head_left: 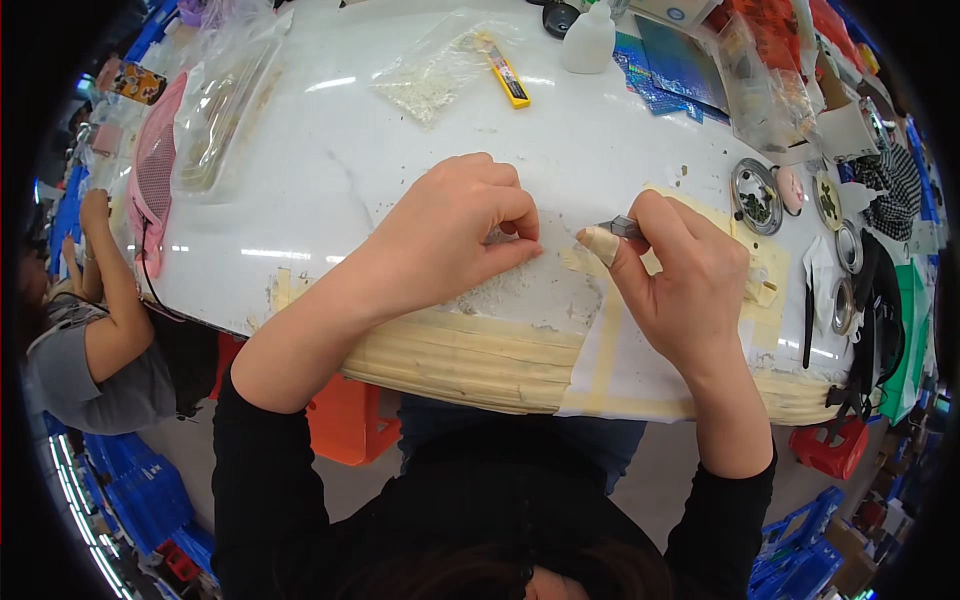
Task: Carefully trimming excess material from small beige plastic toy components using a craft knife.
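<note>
My left hand (450, 235) hovers over the white table, thumb and index finger pinched together; whatever they hold is too small to make out. Tiny clear bits (495, 297) lie scattered beneath it. My right hand (690, 270) grips a grey utility knife (625, 227), its metal end pointing toward the left hand. Beige tape wraps the right thumb. The two hands are a short gap apart. Below the right hand, a white sheet (635, 370) is fixed with masking tape at the table's front edge.
A clear bag of small pieces (430, 90) and a yellow-black pack (505, 75) lie farther back, near a white bottle (588, 42). Round metal dishes (757, 197) stand right. A pink mesh pouch (155, 165) lies left, near another person's arm (120, 300).
</note>
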`<state>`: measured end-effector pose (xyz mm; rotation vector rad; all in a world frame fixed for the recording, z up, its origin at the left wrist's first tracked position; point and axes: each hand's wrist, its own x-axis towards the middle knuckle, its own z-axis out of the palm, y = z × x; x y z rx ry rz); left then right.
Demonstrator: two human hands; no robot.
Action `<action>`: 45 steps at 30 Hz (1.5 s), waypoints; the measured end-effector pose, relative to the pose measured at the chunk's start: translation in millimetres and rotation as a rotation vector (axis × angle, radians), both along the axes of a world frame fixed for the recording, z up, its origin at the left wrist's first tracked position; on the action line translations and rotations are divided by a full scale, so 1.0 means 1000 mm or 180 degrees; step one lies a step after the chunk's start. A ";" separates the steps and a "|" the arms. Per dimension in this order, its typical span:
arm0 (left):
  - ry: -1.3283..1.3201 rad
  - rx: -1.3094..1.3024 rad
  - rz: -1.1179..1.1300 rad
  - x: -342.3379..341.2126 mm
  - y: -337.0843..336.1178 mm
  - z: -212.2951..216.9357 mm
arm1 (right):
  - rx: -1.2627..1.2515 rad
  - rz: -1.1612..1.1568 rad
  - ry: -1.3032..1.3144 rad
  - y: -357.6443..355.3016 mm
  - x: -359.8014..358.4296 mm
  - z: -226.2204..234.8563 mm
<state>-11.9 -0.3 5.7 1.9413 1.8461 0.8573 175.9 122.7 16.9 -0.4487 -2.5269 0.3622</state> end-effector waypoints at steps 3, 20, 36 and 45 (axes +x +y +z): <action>0.0272 0.0077 -0.0023 0.000 -0.001 0.000 | 0.0001 0.0007 -0.0007 -0.001 -0.001 0.000; -0.5038 -0.1163 -0.0117 0.017 -0.001 0.002 | -0.1031 0.0738 0.0984 -0.010 -0.004 0.001; -0.3922 -0.0571 0.0344 0.023 -0.006 0.007 | -0.0139 0.0729 0.1329 -0.006 -0.010 -0.004; -0.4743 -0.0911 0.0114 0.018 -0.003 0.002 | -0.0428 0.0803 0.1226 -0.008 -0.008 0.002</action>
